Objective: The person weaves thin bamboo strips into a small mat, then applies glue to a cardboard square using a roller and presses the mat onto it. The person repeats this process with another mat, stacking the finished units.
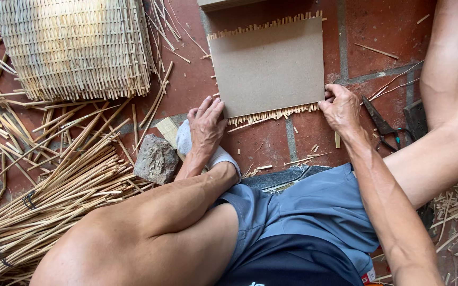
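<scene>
Both hands, left hand [206, 127] flat with fingers together, right hand [340, 108] pinching the corner, steady the cardboard sheet [269, 66]; uneven pressure could scatter the cane sticks [271, 114] beneath.

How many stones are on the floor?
1. The grey stone lies on the red tile floor, just left of the left hand. Others may hide under the sticks.

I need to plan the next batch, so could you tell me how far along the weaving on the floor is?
Done: one woven panel lies finished at upper left. In hand: the left hand and right hand press on a flat board that covers a row of short sticks, whose ends show along two edges. Left: a big bundle of long sticks is unused, and the scissors lie idle.
</scene>
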The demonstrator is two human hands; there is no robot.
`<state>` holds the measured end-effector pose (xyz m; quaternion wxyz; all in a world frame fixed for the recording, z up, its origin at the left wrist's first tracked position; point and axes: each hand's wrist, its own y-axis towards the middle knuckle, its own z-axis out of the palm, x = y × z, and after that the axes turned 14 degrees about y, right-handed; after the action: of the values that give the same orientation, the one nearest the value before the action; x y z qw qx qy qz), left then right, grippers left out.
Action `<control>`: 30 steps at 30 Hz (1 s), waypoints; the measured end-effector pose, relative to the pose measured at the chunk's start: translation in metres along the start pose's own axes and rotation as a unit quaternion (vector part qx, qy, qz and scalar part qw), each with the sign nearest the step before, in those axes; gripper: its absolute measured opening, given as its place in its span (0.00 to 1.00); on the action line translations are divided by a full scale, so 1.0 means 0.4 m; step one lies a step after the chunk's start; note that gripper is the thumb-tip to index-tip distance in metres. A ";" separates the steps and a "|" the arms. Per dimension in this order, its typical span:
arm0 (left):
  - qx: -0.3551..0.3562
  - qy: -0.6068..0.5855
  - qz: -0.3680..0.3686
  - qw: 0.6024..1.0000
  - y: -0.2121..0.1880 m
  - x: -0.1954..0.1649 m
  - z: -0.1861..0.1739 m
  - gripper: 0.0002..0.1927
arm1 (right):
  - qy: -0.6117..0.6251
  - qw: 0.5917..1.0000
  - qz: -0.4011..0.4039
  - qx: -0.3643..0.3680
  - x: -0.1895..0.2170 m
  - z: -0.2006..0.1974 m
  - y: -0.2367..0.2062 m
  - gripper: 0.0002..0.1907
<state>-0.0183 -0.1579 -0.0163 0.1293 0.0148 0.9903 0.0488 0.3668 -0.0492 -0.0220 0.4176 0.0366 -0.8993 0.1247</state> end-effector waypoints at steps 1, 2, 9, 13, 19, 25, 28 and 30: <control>-0.009 -0.012 0.001 1.000 -0.001 0.001 -0.002 0.28 | -0.002 1.000 -0.003 -0.001 -0.002 0.004 -0.002 0.24; -0.009 -0.003 0.004 1.000 -0.001 0.001 -0.001 0.28 | -0.004 1.000 -0.005 -0.002 -0.003 0.006 -0.003 0.25; -0.022 0.038 0.023 0.999 0.004 0.003 0.028 0.26 | 0.024 1.000 -0.004 0.002 0.003 -0.006 0.005 0.21; -0.024 0.049 0.027 0.998 -0.001 0.005 0.038 0.24 | 0.036 0.999 -0.022 -0.010 0.009 -0.005 0.003 0.23; -0.021 0.053 0.011 0.998 -0.004 0.006 0.062 0.20 | 0.024 0.999 -0.028 -0.007 0.018 -0.014 0.004 0.24; -0.001 0.065 0.005 0.998 -0.009 0.010 0.085 0.18 | 0.010 1.000 -0.004 0.008 0.028 -0.018 0.005 0.23; 0.005 0.071 0.003 0.997 -0.007 0.005 0.084 0.17 | 0.001 1.000 0.009 0.018 0.032 -0.019 0.004 0.21; 0.014 0.063 0.001 0.998 -0.006 0.001 0.072 0.18 | -0.007 0.999 -0.021 0.028 0.036 -0.025 0.005 0.20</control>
<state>-0.0113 -0.1578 -0.0442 0.0664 0.0141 0.9971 0.0355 0.3645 -0.0443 -0.0053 0.4127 0.0683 -0.8974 0.1402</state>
